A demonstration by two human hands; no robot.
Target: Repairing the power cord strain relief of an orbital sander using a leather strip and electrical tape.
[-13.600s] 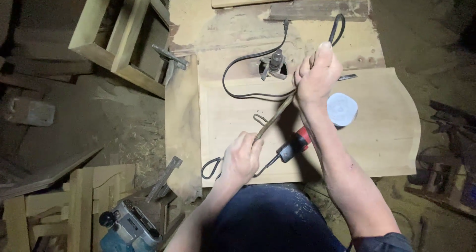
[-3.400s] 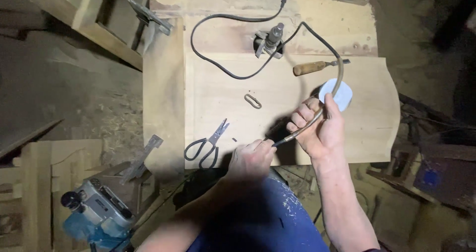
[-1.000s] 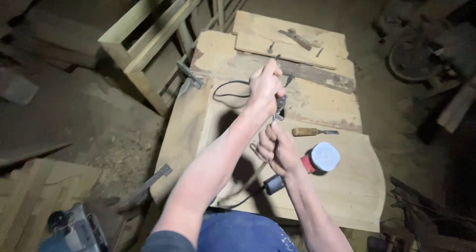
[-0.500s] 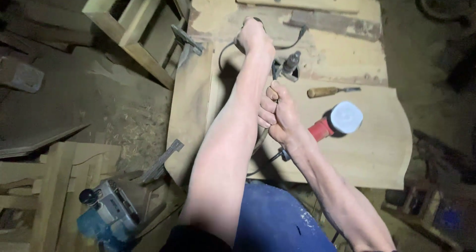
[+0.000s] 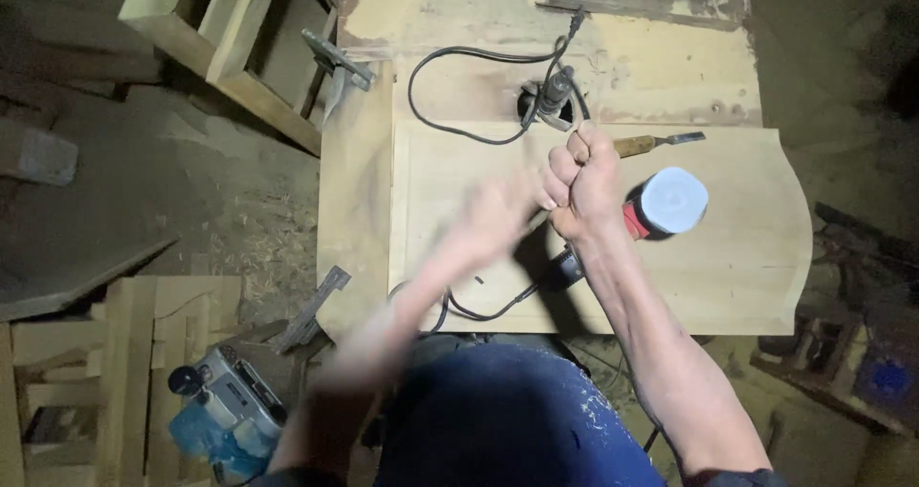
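Black cord (image 5: 498, 310) runs up into the tight right fist (image 5: 579, 185), with the blurry left hand (image 5: 493, 221), grip unclear, just beside it.

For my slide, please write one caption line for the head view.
Right hand fisted above a wooden panel, blurred left hand beside it; chisel and black cord nearby.

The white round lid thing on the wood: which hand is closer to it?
Right. The right hand, a closed fist, sits just left of the white round cap. The blurred left hand is farther left, beyond the right hand.
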